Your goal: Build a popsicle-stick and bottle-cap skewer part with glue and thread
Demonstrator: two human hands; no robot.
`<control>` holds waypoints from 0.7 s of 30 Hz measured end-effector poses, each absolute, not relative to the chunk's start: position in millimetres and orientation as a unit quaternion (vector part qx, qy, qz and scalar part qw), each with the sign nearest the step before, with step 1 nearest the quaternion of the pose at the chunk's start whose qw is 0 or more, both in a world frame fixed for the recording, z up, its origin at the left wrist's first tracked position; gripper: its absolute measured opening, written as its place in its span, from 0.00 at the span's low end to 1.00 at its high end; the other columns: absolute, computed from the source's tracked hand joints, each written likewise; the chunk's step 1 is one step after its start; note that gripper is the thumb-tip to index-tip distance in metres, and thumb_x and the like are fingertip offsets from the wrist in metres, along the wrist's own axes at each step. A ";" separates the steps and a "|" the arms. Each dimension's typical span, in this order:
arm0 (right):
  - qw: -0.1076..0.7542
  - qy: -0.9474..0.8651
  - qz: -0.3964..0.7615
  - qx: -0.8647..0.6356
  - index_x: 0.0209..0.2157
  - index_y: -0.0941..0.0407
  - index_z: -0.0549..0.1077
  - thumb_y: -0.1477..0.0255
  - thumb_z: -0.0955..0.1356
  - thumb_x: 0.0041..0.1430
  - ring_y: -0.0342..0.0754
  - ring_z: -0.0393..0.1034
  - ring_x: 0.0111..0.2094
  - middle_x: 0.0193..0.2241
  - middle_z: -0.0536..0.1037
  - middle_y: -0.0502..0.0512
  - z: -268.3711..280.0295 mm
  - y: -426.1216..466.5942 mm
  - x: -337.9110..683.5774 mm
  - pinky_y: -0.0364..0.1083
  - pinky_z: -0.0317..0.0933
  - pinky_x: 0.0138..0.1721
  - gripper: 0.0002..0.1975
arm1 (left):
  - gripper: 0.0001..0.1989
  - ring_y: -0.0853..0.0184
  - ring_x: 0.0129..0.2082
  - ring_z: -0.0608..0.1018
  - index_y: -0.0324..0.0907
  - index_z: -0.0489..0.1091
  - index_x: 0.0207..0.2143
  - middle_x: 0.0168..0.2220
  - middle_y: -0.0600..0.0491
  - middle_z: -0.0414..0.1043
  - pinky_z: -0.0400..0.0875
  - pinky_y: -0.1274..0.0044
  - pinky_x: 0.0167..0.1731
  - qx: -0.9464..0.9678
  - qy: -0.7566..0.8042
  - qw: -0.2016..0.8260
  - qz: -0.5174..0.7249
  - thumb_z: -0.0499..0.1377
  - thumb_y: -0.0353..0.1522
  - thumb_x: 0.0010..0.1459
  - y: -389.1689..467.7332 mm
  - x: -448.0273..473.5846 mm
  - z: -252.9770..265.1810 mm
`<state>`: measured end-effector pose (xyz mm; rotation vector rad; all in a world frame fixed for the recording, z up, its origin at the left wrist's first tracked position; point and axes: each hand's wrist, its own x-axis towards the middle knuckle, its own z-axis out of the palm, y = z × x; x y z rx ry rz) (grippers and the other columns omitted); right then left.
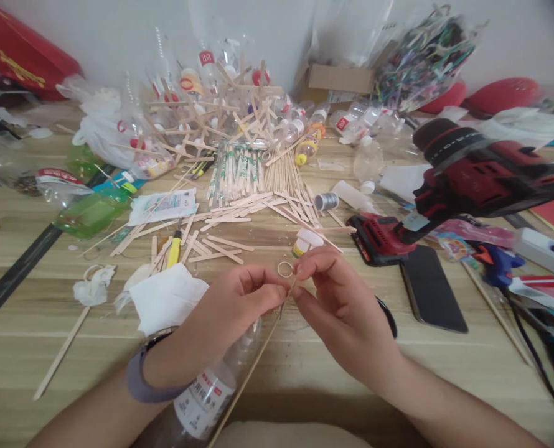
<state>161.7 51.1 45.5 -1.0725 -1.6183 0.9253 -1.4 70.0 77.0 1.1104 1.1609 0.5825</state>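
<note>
A thin wooden stick (pixel 251 376) slants up from my lap to the fingertips of both hands. My left hand (pixel 251 295) pinches it near its upper end, thumb against fingers. Close beside, my right hand (pixel 340 308) pinches the same end between thumb and forefinger. A small pale ring (pixel 285 269) shows just above the fingertips; whether it is joined to the stick I cannot tell. Something thin and dark, perhaps wire, runs along the stick below the fingers. A clear plastic bottle (pixel 205 401) with a white label lies under my left forearm.
A red cordless drill (pixel 487 168) stands right, near a black phone (pixel 433 289). Craft sticks (pixel 221 249), a yellow-handled tool (pixel 174 249) and a white tissue (pixel 167 298) lie ahead and left. A thread spool (pixel 326 201) and a glue gun (pixel 498 264) lie farther right. Plastic bottles crowd the back.
</note>
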 end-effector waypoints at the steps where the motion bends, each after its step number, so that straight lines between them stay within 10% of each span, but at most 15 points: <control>1: 0.476 -0.662 0.379 -0.438 0.38 0.49 0.66 0.83 0.64 0.58 0.49 0.64 0.40 0.36 0.67 0.51 45.8 51.0 161.7 0.50 0.61 0.42 0.14 | 0.07 0.71 0.23 0.62 0.41 0.72 0.25 0.20 0.59 0.62 0.54 0.77 0.25 0.488 0.512 0.658 0.260 0.57 0.34 0.49 69.8 -1.5 77.8; 21: 0.514 -0.627 0.418 -0.411 0.36 0.49 0.66 0.81 0.65 0.59 0.46 0.65 0.38 0.35 0.68 0.50 50.9 54.1 164.6 0.45 0.62 0.39 0.11 | 0.04 0.73 0.23 0.65 0.41 0.74 0.24 0.21 0.58 0.66 0.57 0.78 0.26 0.375 0.437 0.756 0.311 0.59 0.30 0.47 70.0 -1.1 68.1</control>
